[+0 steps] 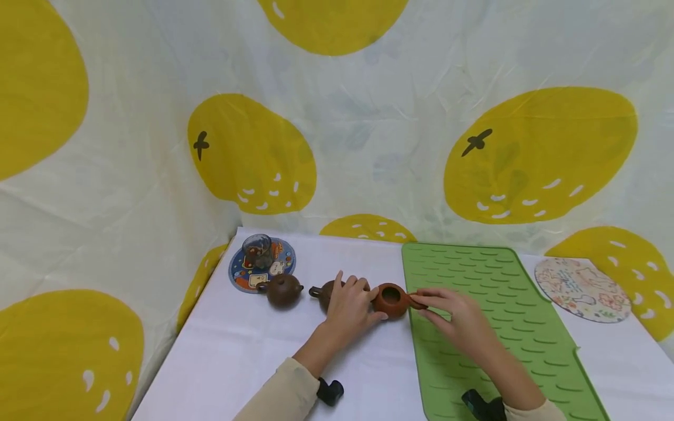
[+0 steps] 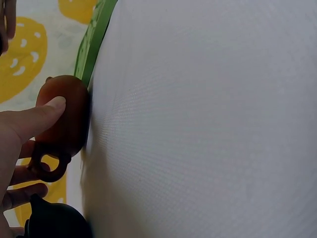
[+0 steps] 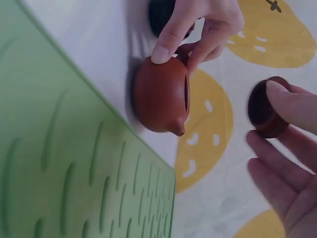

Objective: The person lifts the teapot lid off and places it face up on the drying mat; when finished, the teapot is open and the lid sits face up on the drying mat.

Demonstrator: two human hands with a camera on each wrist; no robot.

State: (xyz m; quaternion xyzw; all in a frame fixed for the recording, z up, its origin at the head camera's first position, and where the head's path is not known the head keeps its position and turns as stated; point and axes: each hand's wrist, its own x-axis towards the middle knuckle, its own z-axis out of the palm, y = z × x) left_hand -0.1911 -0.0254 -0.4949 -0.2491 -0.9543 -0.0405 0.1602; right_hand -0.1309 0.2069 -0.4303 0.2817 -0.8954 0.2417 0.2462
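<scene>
"Reddish-brown teapot in the middle: what is it standing on?"

"A white tablecloth, just beside the left edge of a green mat with raised curved ridges. A patterned disc lies at the far right."

"And towards the left?"

"A dark teapot, near a round blue mat with a clear glass on it. A second dark pot is partly hidden by the fingers. Behind everything hangs a pale backdrop printed with big yellow fruit."

"How are the hands placed?"

"Both forearms come up from the bottom, angled inward, in beige sleeves. The left hand grips the reddish-brown teapot at its handle end, thumb against the body, fingers on the other side."

"The right hand?"

"It pinches a small lid between thumb and fingers, clear of the teapot's uncovered mouth, the lid's hollow underside showing in the right wrist view."
</scene>
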